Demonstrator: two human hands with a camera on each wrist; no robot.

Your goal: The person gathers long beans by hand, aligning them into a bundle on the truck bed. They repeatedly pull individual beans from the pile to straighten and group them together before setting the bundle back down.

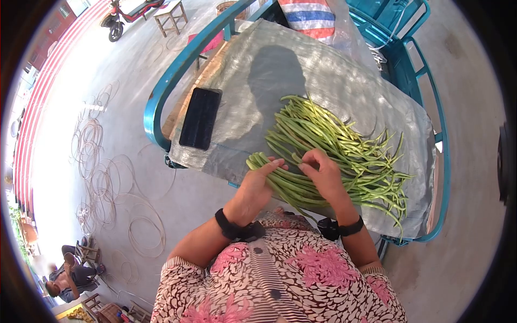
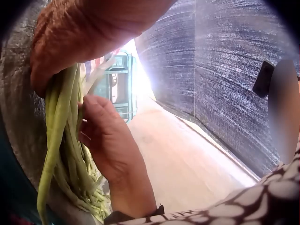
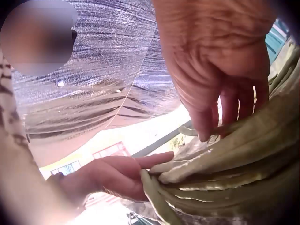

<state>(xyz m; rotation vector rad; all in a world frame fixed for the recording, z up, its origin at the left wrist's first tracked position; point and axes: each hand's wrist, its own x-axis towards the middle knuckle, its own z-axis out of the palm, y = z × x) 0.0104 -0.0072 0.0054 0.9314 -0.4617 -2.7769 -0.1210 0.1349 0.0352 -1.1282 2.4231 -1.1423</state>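
Long green beans lie in a loose pile (image 1: 323,129) on a grey woven sheet (image 1: 237,70). In the head view my left hand (image 1: 256,188) grips a bunch of long beans (image 1: 291,185) near its ends, thumb on top. My right hand (image 1: 325,175) is just to the right, over the beans, with thumb and forefinger pinching one long bean (image 1: 296,158). In the right wrist view that bean's end (image 3: 188,131) sticks out past the fingertips of the right hand (image 3: 218,79). The left wrist view shows the beans (image 2: 63,117) hanging below the left hand (image 2: 89,37).
A black phone (image 1: 201,118) lies on the sheet at the left. The sheet covers a cart bed with blue rails (image 1: 161,91). A striped bag (image 1: 309,19) stands at the back. Coils of wire (image 1: 102,172) lie on the ground, and a person (image 1: 75,277) sits at lower left.
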